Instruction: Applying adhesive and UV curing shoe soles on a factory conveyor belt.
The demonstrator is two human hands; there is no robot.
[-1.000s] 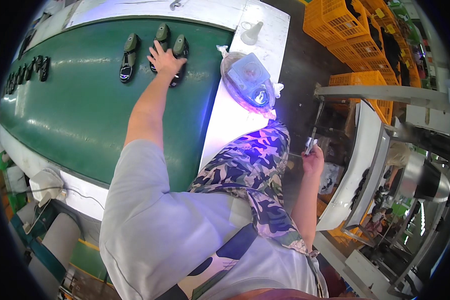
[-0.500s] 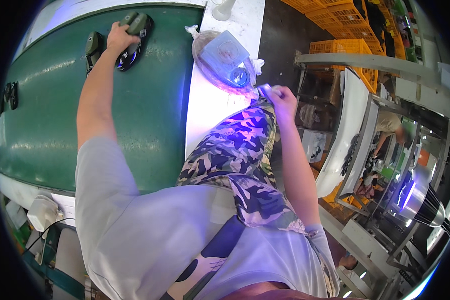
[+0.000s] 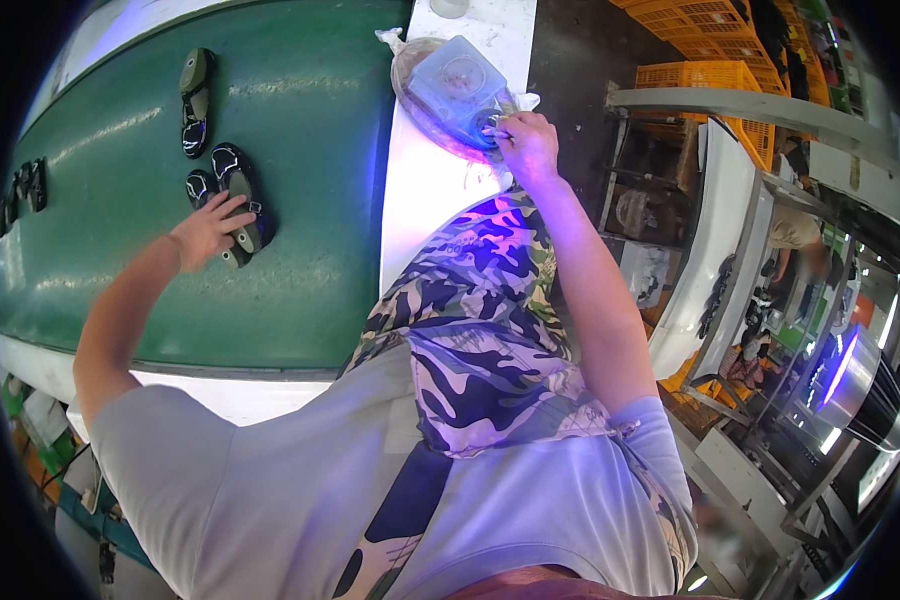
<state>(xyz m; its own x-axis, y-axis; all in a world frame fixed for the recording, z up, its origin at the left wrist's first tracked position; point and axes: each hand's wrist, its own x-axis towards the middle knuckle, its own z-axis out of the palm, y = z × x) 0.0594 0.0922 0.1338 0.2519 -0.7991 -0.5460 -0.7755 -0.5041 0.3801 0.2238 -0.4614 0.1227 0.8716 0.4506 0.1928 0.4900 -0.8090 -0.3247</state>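
2 shoes point(image 3: 238, 180) on grn worktop point(image 3: 315, 190) touched by splayed L hand point(image 3: 206, 233); R hand point(image 3: 528, 146) placed at blue tub point(image 3: 458, 82), grip can't be told.

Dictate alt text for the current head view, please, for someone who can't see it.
A person's left hand spreads over two dark shoes on a green work surface, with another shoe farther up. The right hand is by a translucent blue container on a white ledge.

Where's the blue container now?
In the head view's upper middle, the blue container sits over the white ledge, right of the green surface, beside the right hand.
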